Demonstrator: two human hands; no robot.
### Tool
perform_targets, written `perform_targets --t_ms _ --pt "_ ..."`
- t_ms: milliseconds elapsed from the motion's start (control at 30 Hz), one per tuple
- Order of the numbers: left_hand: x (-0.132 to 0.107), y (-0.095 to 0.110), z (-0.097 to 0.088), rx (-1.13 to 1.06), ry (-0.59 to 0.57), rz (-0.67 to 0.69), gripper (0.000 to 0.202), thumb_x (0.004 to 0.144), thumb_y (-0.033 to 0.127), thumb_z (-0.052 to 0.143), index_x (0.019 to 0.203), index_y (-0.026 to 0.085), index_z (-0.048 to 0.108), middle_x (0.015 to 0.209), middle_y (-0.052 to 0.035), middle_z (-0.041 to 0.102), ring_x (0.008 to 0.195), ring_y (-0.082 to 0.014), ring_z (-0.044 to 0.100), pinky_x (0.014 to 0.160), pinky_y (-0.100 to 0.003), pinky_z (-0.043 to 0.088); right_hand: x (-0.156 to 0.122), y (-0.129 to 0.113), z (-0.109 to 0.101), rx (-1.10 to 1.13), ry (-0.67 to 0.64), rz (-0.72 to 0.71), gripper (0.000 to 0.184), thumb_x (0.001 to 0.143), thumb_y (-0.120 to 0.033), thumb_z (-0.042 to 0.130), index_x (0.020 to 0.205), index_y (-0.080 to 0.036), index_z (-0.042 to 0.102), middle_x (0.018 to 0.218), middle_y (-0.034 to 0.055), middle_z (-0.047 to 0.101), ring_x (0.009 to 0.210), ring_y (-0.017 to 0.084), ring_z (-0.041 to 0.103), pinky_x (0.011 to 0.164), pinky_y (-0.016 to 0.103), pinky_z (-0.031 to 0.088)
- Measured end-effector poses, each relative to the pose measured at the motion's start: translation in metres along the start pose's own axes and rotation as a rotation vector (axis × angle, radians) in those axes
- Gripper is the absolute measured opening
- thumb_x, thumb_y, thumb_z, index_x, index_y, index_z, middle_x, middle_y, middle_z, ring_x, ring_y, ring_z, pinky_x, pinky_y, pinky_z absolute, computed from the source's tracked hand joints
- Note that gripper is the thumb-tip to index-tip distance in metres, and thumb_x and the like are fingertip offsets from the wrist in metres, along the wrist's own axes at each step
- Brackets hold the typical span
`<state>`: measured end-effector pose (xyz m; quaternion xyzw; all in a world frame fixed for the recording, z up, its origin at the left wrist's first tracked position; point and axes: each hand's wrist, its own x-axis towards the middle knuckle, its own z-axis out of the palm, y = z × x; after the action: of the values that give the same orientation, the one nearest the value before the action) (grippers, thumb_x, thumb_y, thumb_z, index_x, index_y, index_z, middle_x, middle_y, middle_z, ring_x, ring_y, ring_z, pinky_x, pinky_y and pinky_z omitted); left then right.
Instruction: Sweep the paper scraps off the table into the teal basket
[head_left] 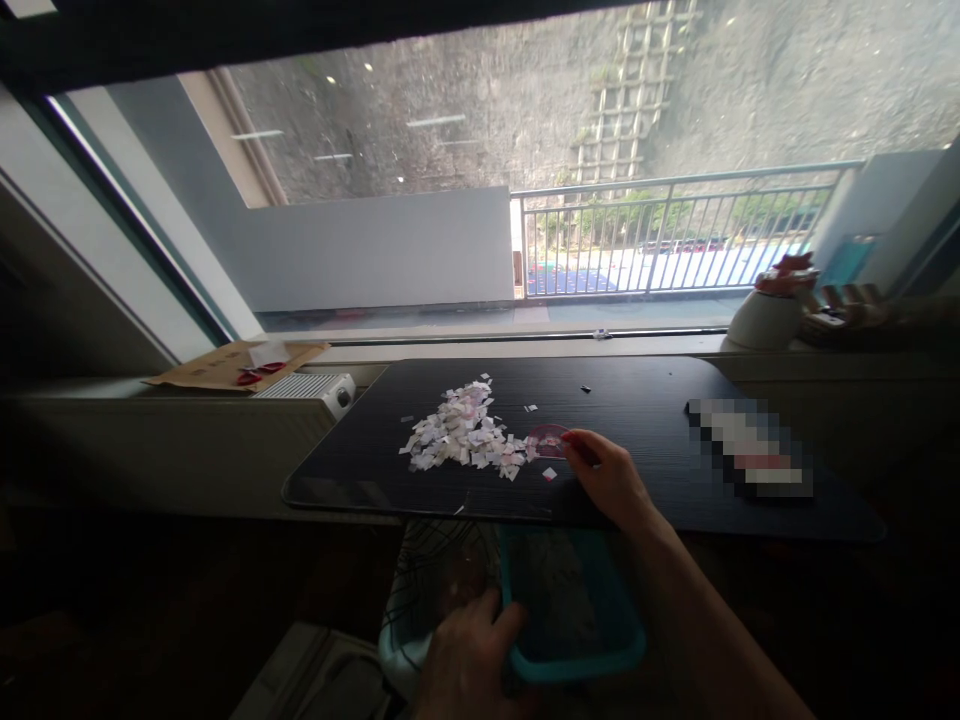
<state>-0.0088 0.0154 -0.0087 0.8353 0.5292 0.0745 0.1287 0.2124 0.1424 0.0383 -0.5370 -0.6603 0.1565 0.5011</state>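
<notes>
My right hand point(600, 468) is closed on a pink see-through plastic piece point(547, 440) with a rounded rim; its exact kind is unclear. The piece rests low over the black table point(637, 400), at the right end of a heap of small white paper scraps point(457, 430). Just in front of that hand lies a single scrap point(550, 474). Below the table's front edge, my left hand point(476, 640) grips the left rim of a teal plastic bin point(577, 668). Pale bits show dimly inside the bin.
A pale container with a dark wire-like pattern point(409, 600) stands left of the bin. A pixelated dark object point(750, 450) lies at the table's right. On the sill are a brown paper envelope point(217, 365) and a white pot point(765, 318). A window and railing stand behind.
</notes>
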Motion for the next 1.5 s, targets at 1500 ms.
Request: perform_targets --t_ms 1500 --pt "-0.003 0.008 -0.005 0.007 0.057 -0.007 0.028 0.063 0.024 0.067 0.090 0.023 0.058 0.089 -0.0035 0.055 0.080 -0.0237 0.055 0.066 -0.031 0.037 -0.003 0.000 -0.004 0.066 0.025 0.051 0.016 0.077 -0.027 0.053 0.085 -0.018 0.064 0.079 0.0042 0.069 0.070 0.017 0.064 0.064 0.027 0.051"
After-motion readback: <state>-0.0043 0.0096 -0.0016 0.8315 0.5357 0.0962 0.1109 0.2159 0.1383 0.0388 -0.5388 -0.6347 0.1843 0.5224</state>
